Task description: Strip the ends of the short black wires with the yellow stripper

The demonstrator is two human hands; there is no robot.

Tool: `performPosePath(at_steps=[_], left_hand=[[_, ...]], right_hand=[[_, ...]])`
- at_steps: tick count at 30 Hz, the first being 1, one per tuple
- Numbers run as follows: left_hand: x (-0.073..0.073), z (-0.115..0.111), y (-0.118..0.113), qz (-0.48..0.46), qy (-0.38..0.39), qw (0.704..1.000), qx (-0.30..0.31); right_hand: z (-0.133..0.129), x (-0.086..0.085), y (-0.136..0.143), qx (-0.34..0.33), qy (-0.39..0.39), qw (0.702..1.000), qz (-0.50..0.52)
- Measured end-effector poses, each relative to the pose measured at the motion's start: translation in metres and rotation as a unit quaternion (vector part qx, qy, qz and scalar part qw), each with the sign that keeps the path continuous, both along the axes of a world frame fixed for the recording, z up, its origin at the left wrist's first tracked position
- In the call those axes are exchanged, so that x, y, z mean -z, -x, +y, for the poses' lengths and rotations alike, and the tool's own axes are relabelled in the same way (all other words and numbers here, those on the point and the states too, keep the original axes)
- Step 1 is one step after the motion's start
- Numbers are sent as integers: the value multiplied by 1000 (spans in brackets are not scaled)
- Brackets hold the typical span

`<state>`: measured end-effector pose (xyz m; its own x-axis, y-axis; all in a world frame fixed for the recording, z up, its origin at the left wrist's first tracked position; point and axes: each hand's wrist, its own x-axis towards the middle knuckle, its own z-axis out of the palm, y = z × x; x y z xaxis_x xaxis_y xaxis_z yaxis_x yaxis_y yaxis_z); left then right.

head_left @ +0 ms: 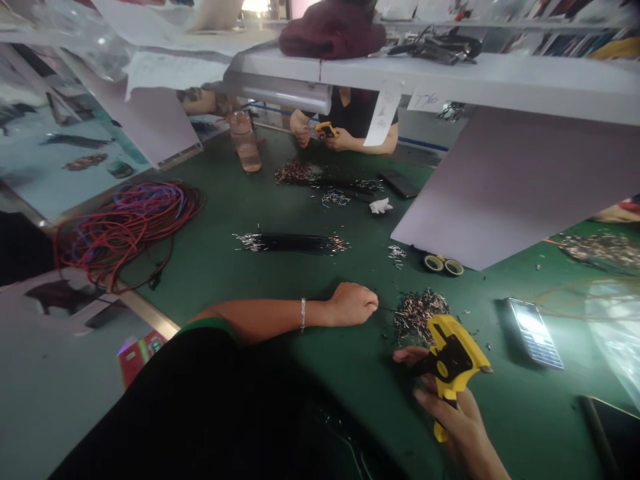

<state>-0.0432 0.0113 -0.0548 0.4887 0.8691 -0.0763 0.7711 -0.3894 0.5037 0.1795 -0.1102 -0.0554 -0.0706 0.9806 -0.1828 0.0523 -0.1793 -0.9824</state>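
Where the right grip [464,415] wraps the yellow wire stripper [453,363], the tool's head lies beyond the palm, its long axis running away from the person; the left grip [353,304], fisted, pinches a dark wire [387,309] pointing right toward clippings [419,310] on the green surface [290,280].

A yellow-and-black wire stripper [455,360] is sitting gripped in the right hand [463,417], at the near right, its body slanting from far left to near right, its black side showing a round yellow disc, its handle pointing near. A thin dark wire [387,309] is protruding rightward from the left fist [353,305], its tip too fine to make out.
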Motion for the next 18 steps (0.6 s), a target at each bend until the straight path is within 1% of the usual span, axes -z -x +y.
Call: performPosePath(at_steps=[4, 10, 14, 18], left_hand=[[3, 0, -1, -5, -4, 1000, -4], [4, 1, -2, 0, -2, 1000, -7], [1, 1, -2, 11, 2, 1000, -6], [-1, 1, -3, 21, -2, 1000, -6]], right_hand=[[2, 10, -6, -14, -15, 1000, -10], [3, 27, -18, -51, -39, 996, -55], [2, 29, -17, -59, -34, 995, -67], [4, 26, -16, -49, -45, 996, -59]])
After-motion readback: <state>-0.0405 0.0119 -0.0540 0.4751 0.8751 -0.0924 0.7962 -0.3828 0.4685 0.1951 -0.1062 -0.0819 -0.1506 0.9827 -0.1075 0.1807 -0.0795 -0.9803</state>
